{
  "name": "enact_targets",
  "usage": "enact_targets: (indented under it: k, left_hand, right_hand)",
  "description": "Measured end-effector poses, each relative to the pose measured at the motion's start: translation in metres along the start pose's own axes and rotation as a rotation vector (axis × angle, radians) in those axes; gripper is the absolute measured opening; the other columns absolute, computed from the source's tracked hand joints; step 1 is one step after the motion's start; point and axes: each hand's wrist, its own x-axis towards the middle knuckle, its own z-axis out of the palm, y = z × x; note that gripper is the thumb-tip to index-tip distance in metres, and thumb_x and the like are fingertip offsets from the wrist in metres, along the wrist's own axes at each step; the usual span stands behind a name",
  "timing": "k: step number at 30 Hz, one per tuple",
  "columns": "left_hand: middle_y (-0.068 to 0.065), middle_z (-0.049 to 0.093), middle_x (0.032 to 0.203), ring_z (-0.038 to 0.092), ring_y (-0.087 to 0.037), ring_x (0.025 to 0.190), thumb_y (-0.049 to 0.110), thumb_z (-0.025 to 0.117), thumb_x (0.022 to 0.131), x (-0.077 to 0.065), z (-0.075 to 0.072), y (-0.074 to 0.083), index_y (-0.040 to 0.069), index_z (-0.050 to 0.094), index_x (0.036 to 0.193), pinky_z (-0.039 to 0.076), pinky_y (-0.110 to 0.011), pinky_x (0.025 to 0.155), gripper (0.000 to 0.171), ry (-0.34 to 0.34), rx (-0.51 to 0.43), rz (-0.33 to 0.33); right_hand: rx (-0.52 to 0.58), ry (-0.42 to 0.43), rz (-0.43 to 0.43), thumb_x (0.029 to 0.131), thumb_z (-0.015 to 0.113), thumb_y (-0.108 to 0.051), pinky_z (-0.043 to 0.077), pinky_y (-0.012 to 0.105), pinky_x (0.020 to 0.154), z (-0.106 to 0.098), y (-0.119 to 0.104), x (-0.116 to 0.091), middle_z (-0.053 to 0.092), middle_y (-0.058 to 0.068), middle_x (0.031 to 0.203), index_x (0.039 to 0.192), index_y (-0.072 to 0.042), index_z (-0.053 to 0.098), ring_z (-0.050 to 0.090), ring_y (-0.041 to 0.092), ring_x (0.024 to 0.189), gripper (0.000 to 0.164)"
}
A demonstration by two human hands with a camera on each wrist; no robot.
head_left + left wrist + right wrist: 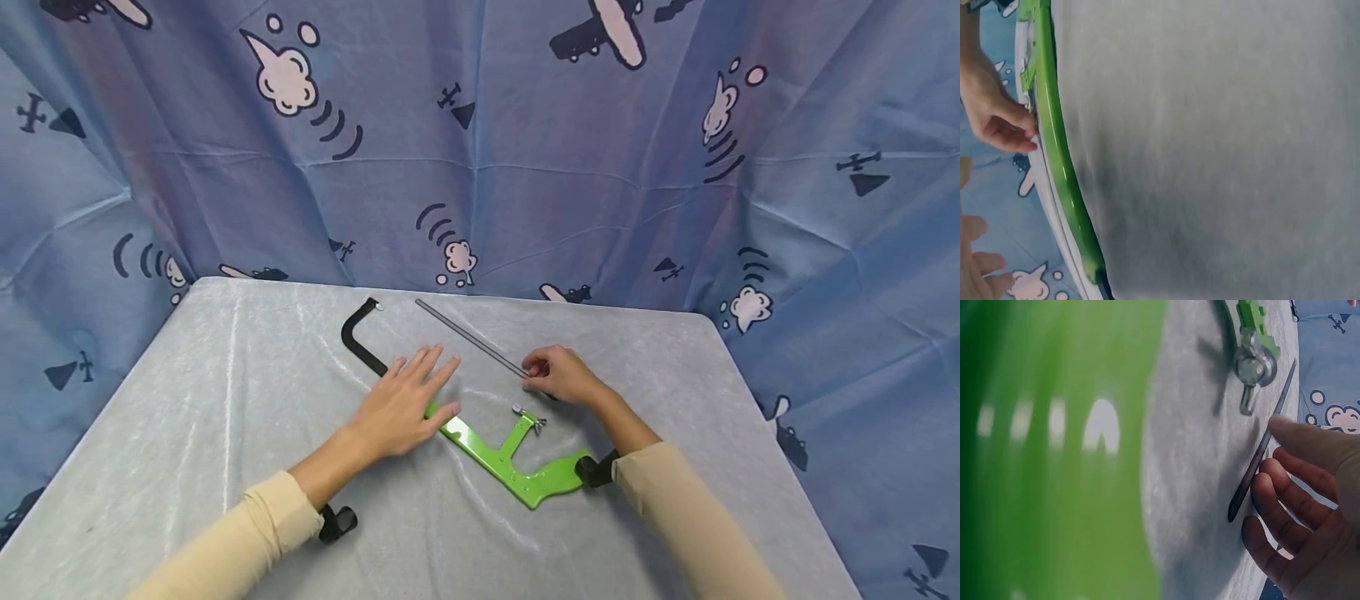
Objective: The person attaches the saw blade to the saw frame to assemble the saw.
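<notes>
A green hacksaw frame (517, 475) with a black front arm (362, 352) lies on the table. Over its middle my left hand (408, 408) is spread, fingers straight, hiding part of the frame. Beyond the frame, a thin grey hacksaw blade (468, 336) lies slantwise. My right hand (566, 375) pinches the blade near its close end; in the right wrist view the thumb and fingers meet along the blade (1252, 469). The frame's wing nut (1250, 372) shows beside them. The left wrist view has the frame (1060, 144) edge-on, with left fingers (988, 262) at the corner.
A pale cloth covers the table (187, 417). Behind it hangs a blue patterned curtain (525, 208), close along the far edge. Black wrist straps (596, 469) stick out below both sleeves, the right one overlapping the saw's handle in the head view.
</notes>
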Motion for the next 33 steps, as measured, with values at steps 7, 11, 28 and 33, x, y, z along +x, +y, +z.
enact_targets:
  k: [7,11,28,33]
  left_hand:
    - [-0.016,0.031,0.159,0.03,-0.033,0.145,0.053,0.043,0.101,-0.001,0.006,0.013,0.015,0.034,0.155,0.026,-0.055,0.114,0.066,-0.032,-0.035,0.021]
    - [-0.018,0.036,0.156,0.034,-0.034,0.143,0.053,0.043,0.101,0.0,0.009,0.019,0.014,0.036,0.154,0.028,-0.055,0.113,0.066,-0.017,-0.033,0.056]
    - [-0.019,0.045,0.149,0.044,-0.031,0.137,0.05,0.046,0.101,0.002,0.023,0.044,0.01,0.04,0.152,0.035,-0.047,0.11,0.065,-0.038,-0.089,0.115]
    - [-0.02,0.047,0.146,0.046,-0.033,0.135,0.048,0.047,0.101,0.003,0.026,0.051,0.008,0.041,0.151,0.036,-0.047,0.11,0.064,-0.051,-0.118,0.121]
  right_hand:
    - [-0.073,-0.016,0.074,0.081,0.073,0.004,0.048,0.034,0.073,0.004,-0.002,0.006,0.064,0.007,0.084,0.104,0.005,0.069,0.058,0.018,0.078,0.023]
    - [-0.114,-0.017,0.072,0.08,0.074,0.005,0.046,0.034,0.073,0.004,-0.004,0.007,0.063,0.006,0.083,0.103,0.004,0.069,0.057,0.018,0.077,0.023]
    - [-0.147,-0.021,0.102,0.08,0.07,0.006,0.045,0.034,0.072,0.005,-0.012,0.009,0.059,0.002,0.076,0.101,0.002,0.068,0.052,0.015,0.071,0.021]
    - [-0.135,-0.023,0.103,0.079,0.07,0.007,0.044,0.034,0.07,0.005,-0.012,0.009,0.059,0.002,0.075,0.099,0.001,0.068,0.052,0.014,0.069,0.02]
